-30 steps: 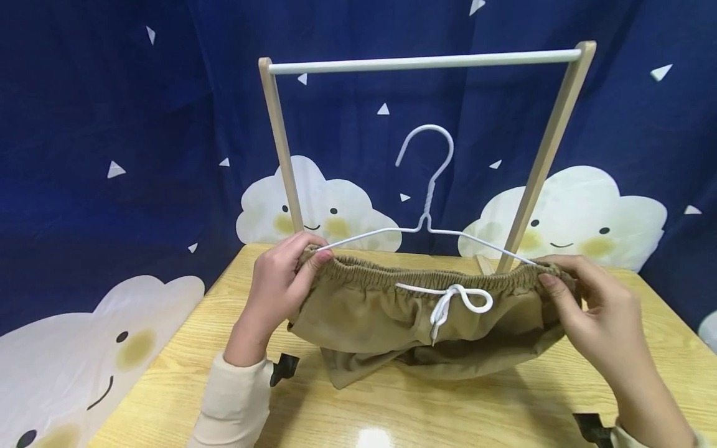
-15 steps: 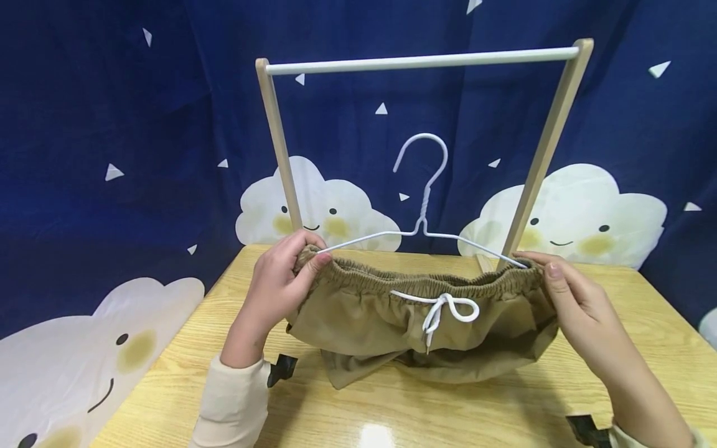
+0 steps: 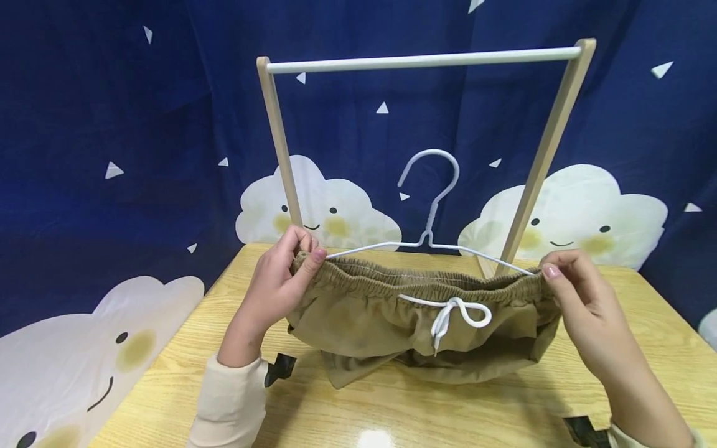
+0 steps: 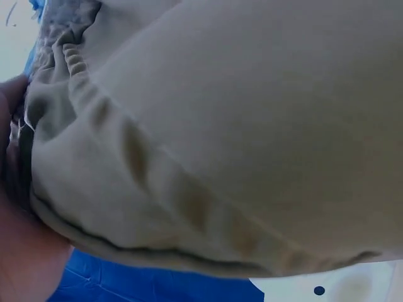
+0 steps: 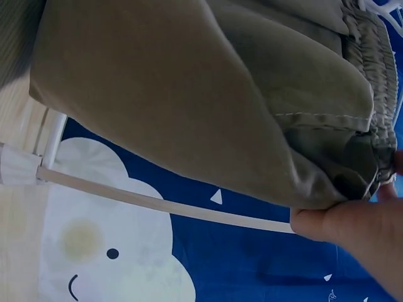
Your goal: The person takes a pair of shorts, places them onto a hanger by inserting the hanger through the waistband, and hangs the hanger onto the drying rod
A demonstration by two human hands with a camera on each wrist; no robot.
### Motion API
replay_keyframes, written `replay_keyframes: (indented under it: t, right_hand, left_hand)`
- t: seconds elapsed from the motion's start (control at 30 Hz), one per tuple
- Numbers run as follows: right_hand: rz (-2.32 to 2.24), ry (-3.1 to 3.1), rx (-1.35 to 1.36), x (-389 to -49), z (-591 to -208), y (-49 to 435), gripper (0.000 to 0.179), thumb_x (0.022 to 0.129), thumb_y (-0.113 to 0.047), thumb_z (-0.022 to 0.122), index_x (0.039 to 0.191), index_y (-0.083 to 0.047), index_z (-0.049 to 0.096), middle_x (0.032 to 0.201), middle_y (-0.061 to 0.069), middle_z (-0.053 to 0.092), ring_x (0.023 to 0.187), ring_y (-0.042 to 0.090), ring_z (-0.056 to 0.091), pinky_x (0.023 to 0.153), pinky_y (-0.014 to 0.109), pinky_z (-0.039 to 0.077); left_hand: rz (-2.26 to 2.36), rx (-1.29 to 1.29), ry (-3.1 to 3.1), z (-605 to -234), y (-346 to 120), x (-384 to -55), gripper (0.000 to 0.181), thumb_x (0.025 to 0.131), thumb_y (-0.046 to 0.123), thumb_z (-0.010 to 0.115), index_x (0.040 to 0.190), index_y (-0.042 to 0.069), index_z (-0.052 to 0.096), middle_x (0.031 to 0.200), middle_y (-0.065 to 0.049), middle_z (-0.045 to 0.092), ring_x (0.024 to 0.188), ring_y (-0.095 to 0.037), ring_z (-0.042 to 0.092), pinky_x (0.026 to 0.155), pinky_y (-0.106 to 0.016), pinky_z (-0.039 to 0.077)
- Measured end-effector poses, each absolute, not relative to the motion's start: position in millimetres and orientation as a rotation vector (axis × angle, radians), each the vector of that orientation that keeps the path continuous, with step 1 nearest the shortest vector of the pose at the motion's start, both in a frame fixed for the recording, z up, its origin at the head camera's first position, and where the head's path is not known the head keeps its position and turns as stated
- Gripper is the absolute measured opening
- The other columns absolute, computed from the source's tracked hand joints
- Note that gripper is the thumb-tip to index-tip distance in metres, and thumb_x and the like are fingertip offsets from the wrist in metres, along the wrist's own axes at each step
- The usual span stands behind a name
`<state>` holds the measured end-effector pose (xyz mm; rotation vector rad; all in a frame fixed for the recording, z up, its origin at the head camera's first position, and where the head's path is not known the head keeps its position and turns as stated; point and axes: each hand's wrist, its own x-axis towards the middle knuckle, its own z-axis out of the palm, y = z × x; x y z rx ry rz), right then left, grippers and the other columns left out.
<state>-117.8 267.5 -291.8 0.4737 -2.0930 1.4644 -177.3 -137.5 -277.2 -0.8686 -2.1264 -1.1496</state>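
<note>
Khaki shorts (image 3: 364, 311) with a gathered elastic waistband and a white drawstring bow (image 3: 448, 311) hang between both hands above the table. A white wire hanger (image 3: 431, 214) stands upright with its lower arms inside the waistband; its hook is bare. My left hand (image 3: 277, 283) pinches the waistband's left end, thumb in front, at the hanger's tip. At the opposite end my right hand (image 3: 585, 314) pinches the waistband beside the hanger's other tip. Cloth (image 4: 220, 126) fills the left wrist view. In the right wrist view the fingers (image 5: 352, 220) grip the band's edge.
Behind the shorts stands a clothes rack with wooden posts (image 3: 551, 146) and a white top rail (image 3: 420, 61). The wooden table (image 3: 347, 410) lies below. A dark blue curtain (image 3: 112, 93) with clouds and white triangles hangs at the back.
The hanger has sunk lower into the waistband. My right hand shifted inward, then back out slightly, changing its hold on the band. My left hand stays nearly in place.
</note>
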Motion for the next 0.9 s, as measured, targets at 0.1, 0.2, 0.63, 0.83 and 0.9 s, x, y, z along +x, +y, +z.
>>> replay_keyframes:
  t: [0.1, 0.2, 0.63, 0.83, 0.9]
  right_hand:
    - [1.599, -1.993, 0.515, -118.5, -292.6, 268.2, 0.013, 0.107, -0.003, 0.041, 0.110, 0.001, 0.052, 0.108, 0.005, 0.056, 0.097, 0.013, 0.051, 0.081, 0.017, 0.042]
    - [1.769, -1.866, 0.630, -120.6, -294.3, 269.4, 0.011, 0.107, -0.001, 0.038, 0.108, 0.000, 0.049, 0.114, 0.009, 0.057, 0.102, 0.015, 0.056, 0.083, 0.017, 0.047]
    - [2.010, -1.723, 0.826, -125.6, -297.0, 274.5, 0.024, 0.101, 0.014, 0.025, 0.092, -0.003, 0.041, 0.114, 0.013, 0.070, 0.104, 0.016, 0.067, 0.081, 0.020, 0.052]
    - [1.802, -1.929, 0.722, -121.0, -296.5, 273.7, 0.020, 0.098, 0.016, 0.045, 0.110, 0.000, 0.051, 0.108, 0.004, 0.067, 0.091, 0.010, 0.062, 0.077, 0.018, 0.048]
    - [1.646, -2.064, 0.693, -120.0, -295.3, 272.7, 0.030, 0.097, 0.016, 0.050, 0.123, 0.001, 0.054, 0.109, 0.002, 0.066, 0.087, 0.008, 0.061, 0.076, 0.016, 0.049]
  left_hand:
    - [-1.178, -0.882, -2.110, -278.2, -137.1, -179.0, 0.022, 0.104, 0.009, 0.055, 0.090, 0.008, 0.039, 0.093, 0.001, 0.055, 0.079, -0.015, 0.049, 0.067, -0.027, 0.037]
    - [-1.199, -0.883, -2.103, -279.4, -137.5, -180.4, 0.023, 0.105, 0.010, 0.053, 0.089, 0.007, 0.037, 0.094, 0.000, 0.056, 0.084, -0.016, 0.051, 0.071, -0.027, 0.037]
    - [-1.298, -0.945, -2.211, -276.4, -140.1, -175.4, 0.057, 0.067, 0.012, 0.096, 0.097, 0.012, 0.047, 0.094, 0.004, 0.067, 0.082, -0.014, 0.062, 0.074, -0.026, 0.047]
    - [-1.227, -0.960, -2.149, -278.3, -140.6, -178.9, 0.028, 0.078, 0.005, 0.087, 0.096, 0.012, 0.067, 0.095, 0.002, 0.070, 0.089, -0.013, 0.064, 0.082, -0.025, 0.050]
    - [-1.218, -0.974, -2.106, -279.4, -141.5, -181.1, 0.024, 0.079, 0.002, 0.085, 0.093, 0.011, 0.069, 0.091, 0.002, 0.070, 0.088, -0.013, 0.065, 0.083, -0.024, 0.051]
